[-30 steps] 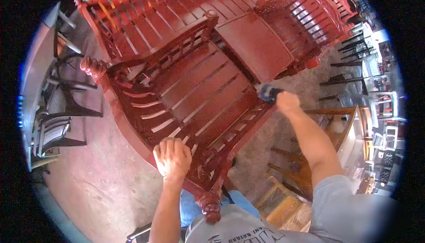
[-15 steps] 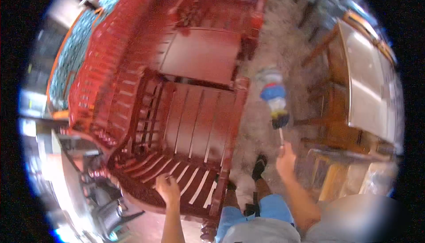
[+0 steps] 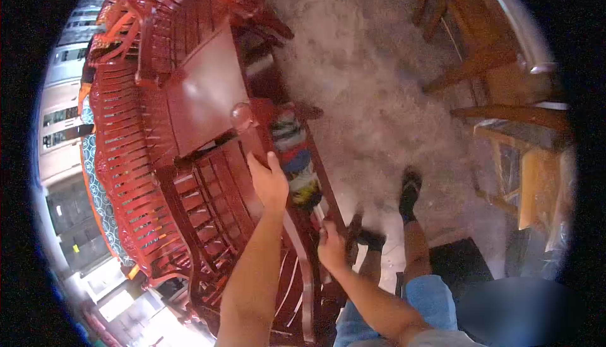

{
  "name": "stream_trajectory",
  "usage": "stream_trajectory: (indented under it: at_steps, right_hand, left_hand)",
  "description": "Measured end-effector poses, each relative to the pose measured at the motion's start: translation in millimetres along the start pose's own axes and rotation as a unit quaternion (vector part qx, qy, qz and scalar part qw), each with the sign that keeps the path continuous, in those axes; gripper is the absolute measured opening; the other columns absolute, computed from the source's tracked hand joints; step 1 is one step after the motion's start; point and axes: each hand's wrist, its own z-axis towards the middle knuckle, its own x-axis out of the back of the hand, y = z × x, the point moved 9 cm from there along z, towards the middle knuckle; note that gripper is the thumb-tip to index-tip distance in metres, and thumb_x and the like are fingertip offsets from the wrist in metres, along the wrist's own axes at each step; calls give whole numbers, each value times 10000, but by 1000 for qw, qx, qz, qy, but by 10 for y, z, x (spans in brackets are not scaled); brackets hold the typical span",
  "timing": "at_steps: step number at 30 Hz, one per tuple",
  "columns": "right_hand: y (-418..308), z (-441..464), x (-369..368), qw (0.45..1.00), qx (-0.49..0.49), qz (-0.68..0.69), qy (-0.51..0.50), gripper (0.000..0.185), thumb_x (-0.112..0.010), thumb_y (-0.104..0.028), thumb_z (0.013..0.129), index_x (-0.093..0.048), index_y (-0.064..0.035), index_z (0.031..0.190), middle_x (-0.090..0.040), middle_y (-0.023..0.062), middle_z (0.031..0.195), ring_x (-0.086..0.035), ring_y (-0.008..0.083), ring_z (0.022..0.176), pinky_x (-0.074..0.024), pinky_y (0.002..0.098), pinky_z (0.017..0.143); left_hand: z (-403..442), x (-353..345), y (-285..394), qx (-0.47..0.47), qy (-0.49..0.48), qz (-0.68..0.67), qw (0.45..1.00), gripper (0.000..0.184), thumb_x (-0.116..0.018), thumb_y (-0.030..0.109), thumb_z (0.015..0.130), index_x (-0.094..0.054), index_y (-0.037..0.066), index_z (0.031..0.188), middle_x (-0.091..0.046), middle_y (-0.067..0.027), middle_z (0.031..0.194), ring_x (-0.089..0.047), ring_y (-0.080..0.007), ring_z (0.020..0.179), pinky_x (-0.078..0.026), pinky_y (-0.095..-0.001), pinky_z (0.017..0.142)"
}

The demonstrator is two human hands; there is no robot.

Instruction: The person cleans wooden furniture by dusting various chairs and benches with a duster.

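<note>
Two hands are at work. The right hand is closed round the handle of one duster, whose head points away from it along the side of one red armchair. The duster is banded, yellow and black nearest the right hand, then white, blue, red and greyish; motion blurs it, and whether it touches the wood cannot be told. The left hand is at the armchair's one clearly seen armrest, just left of the duster, thumb and forefinger parted; I cannot tell whether it grips the wood. One round knob caps the armrest just beyond the left fingers.

Past that knob stands one low table with a glossy top. Left of the left hand runs one long slatted bench, with patterned blue fabric behind it. The left forearm hides part of the armchair, and the armchair stands between that hand and the bench. Well right of both hands are brown wooden furniture and one yellowish wooden piece. Two feet are on the floor right of the right hand.
</note>
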Motion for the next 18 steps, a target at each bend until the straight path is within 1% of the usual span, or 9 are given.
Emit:
stream_trajectory:
  at_steps: [1, 2, 5, 6, 9, 13, 15, 16, 18]
  right_hand:
    - [-21, 102, 77, 1000, 6, -13, 2, 225, -488, -58, 893, -559, -71, 1106, -617, 227, 778, -619, 408, 736, -477, 457, 660]
    - [116, 163, 163, 997, -66, -17, -27, 224, -509, -58, 883, -565, -78, 1099, -608, 246, 781, -604, 441, 742, -471, 469, 642]
    - [328, 197, -5, 998, -59, 4, 23, 216, -521, -39, 866, -566, -63, 1076, -599, 260, 784, -612, 434, 756, -466, 477, 624]
    - [-34, 99, 153, 983, 139, -52, 106, 261, -560, -50, 829, -549, -59, 1090, -618, 217, 723, -623, 417, 693, -476, 493, 610]
    - [92, 253, 217, 997, -51, 1, -50, 241, -555, -98, 880, -544, -56, 1117, -617, 232, 769, -627, 411, 729, -478, 484, 641]
    - [-251, 737, 352, 993, -21, 80, 82, 293, -506, -170, 943, -541, -46, 1206, -650, 233, 856, -643, 390, 777, -495, 423, 695]
    - [-696, 1005, 253, 989, 140, 50, 13, 288, -496, -124, 932, -543, -57, 1208, -651, 225, 859, -636, 407, 781, -492, 430, 702]
    - [-870, 1151, 208, 973, 228, 29, -20, 283, -494, -105, 927, -549, -64, 1202, -646, 228, 865, -634, 408, 790, -489, 432, 707]
    - [-484, 1821, 31, 994, 45, -48, -89, 275, -494, -87, 916, -567, -70, 1180, -637, 233, 902, -629, 406, 827, -485, 438, 729]
  left_hand:
    - [-18, -35, 26, 14, -3, 17, 1000, 626, -469, 378, 954, -330, -72, 1366, -485, -293, 1297, -472, -420, 1206, -358, -434, 1015]
    - [-21, -50, 49, 26, -6, 32, 999, 611, -459, 368, 956, -336, -74, 1360, -488, -299, 1286, -481, -429, 1187, -369, -438, 1003]
    - [0, -82, 42, 40, -15, 62, 997, 587, -443, 351, 959, -337, -76, 1346, -496, -314, 1265, -501, -452, 1148, -398, -462, 966]
    - [11, -132, -8, 36, -14, 73, 997, 589, -441, 350, 959, -331, -77, 1349, -493, -316, 1268, -497, -453, 1152, -397, -463, 969]
    - [28, -130, 121, 50, -16, 86, 995, 597, -436, 349, 962, -315, -84, 1355, -485, -322, 1274, -490, -459, 1157, -393, -466, 975]
    - [44, -141, 127, 48, -6, 126, 991, 602, -432, 345, 964, -306, -93, 1357, -476, -328, 1278, -489, -468, 1153, -392, -471, 977]
    - [58, -160, 116, 47, -9, 134, 990, 602, -434, 345, 964, -305, -91, 1359, -471, -331, 1282, -489, -472, 1151, -391, -474, 978]
    - [43, -152, 104, 49, -11, 139, 989, 602, -435, 345, 964, -305, -89, 1360, -468, -333, 1284, -488, -473, 1149, -390, -475, 979]
    - [11, -127, 117, 60, -27, 137, 988, 598, -434, 340, 964, -304, -88, 1362, -462, -335, 1289, -484, -474, 1154, -389, -475, 981]
